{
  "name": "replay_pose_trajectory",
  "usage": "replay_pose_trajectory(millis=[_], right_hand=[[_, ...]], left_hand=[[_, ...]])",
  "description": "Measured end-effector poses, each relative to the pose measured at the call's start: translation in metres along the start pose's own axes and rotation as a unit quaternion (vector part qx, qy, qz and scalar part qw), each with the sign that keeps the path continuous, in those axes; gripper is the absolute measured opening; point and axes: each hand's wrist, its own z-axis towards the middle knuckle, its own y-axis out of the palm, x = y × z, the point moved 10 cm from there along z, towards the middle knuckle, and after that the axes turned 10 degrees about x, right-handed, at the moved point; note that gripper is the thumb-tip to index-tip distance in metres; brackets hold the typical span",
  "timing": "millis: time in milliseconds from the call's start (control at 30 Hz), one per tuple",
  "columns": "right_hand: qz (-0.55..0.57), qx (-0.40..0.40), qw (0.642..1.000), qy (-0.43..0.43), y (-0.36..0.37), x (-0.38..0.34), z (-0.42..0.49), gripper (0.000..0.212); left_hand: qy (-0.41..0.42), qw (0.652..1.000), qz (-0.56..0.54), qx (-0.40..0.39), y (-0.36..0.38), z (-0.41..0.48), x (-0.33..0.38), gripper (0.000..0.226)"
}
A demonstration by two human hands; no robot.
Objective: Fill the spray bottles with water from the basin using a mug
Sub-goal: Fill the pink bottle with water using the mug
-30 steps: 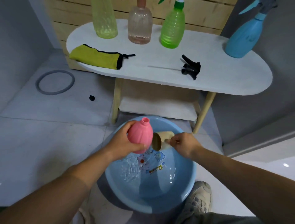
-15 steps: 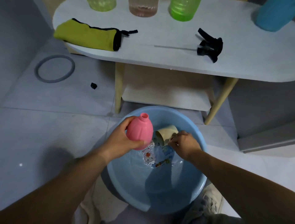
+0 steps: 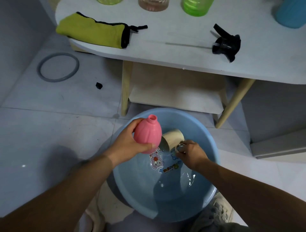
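Now my right hand grips the mug, tipped in the basin; the bottle, clasped in my left hand, opens toward twelve o'clock.

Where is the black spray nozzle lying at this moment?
In the head view, the black spray nozzle lies on the white table, right of centre, its thin tube pointing left toward the yellow-green cloth.

Bottles, five: one pink bottle at 6 o'clock over the basin, four cut off along the surface's 12 o'clock edge: yellow-green bottle, clear pinkish bottle, green bottle, blue bottle. One basin, one mug, one black spray head, one yellow-green cloth. Floor at 9 o'clock: one grey ring.
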Motion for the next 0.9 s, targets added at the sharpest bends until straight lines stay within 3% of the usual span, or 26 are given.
replay_pose_trajectory(millis=[67,167,233,333,567,767,900], right_hand=[[0.142,0.001,0.987,0.071,-0.004,0.007,0.0,0.021],[0.345,0.004,0.921,0.178,-0.006,0.019,-0.007,0.026],[0.409,-0.001,0.895,0.178,-0.01,0.018,-0.01,0.032],[0.494,-0.016,0.851,0.177,-0.019,0.012,-0.014,0.023],[0.546,0.023,0.828,0.129,-0.085,0.001,-0.024,0.02],[0.532,0.041,0.845,0.04,-0.159,-0.019,-0.053,0.053],[0.542,0.069,0.837,0.025,-0.199,-0.024,-0.077,0.064]], left_hand=[[0.0,1.0,0.002,-0.003,-0.001,-0.001,0.0,0.087],[0.002,1.0,0.005,-0.002,-0.002,-0.002,0.002,0.088],[0.007,1.0,0.008,0.001,-0.003,-0.004,0.005,0.09],[0.011,1.0,0.008,0.004,-0.005,-0.005,0.01,0.093],[0.043,0.999,-0.022,0.014,-0.006,-0.016,0.037,0.091],[0.083,0.996,-0.037,0.004,-0.008,-0.032,0.069,0.087],[0.106,0.994,-0.029,-0.011,-0.01,-0.041,0.086,0.089]])
